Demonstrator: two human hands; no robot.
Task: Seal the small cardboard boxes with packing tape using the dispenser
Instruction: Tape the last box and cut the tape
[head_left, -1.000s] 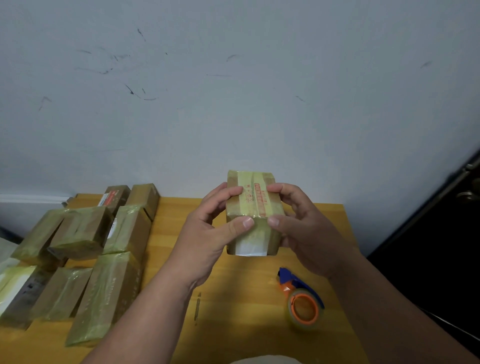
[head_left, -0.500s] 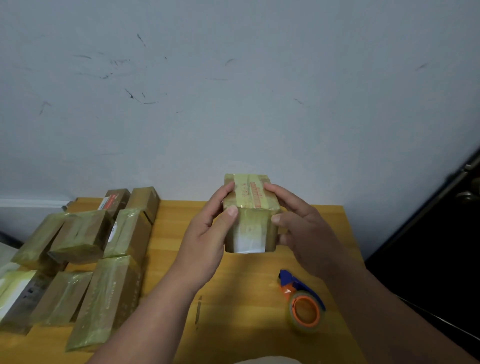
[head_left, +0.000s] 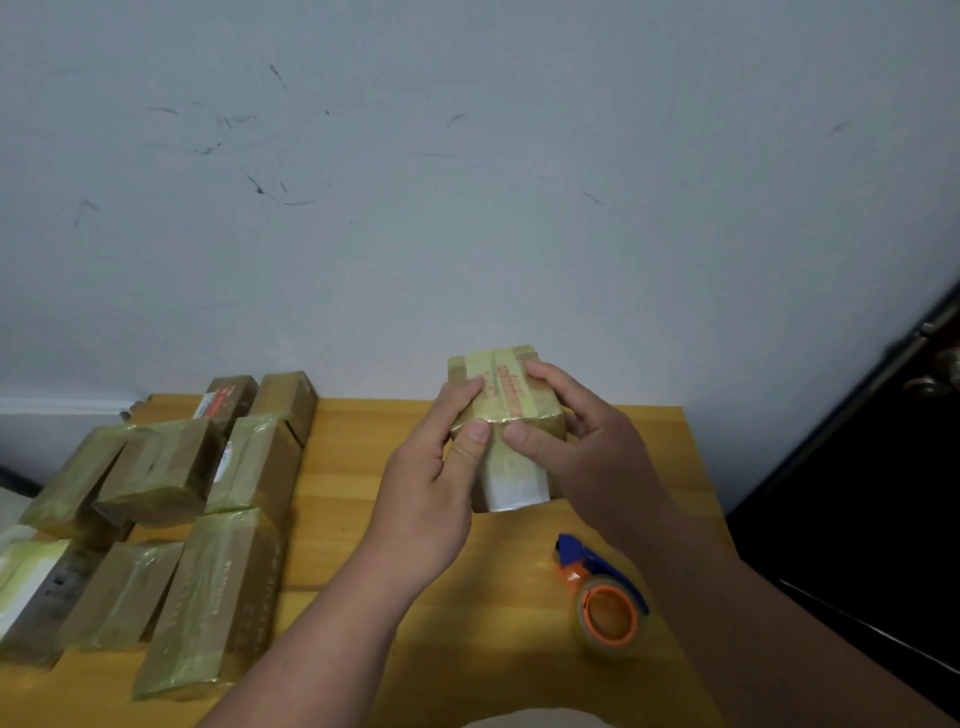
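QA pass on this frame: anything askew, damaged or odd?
Nothing damaged. Both hands, left hand and right hand, grip the taped box; the tape dispenser lies idle on the table. The sealed boxes sit in a loose, uneven pile.

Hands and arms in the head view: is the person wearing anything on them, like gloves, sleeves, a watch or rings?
Nothing that shows. The left hand and the right hand are bare, with no gloves, and no ring is visible on the fingers in view. Both forearms are uncovered down to the bottom edge of the picture: no sleeve, watch or bracelet shows. The fingernails are short and plain.
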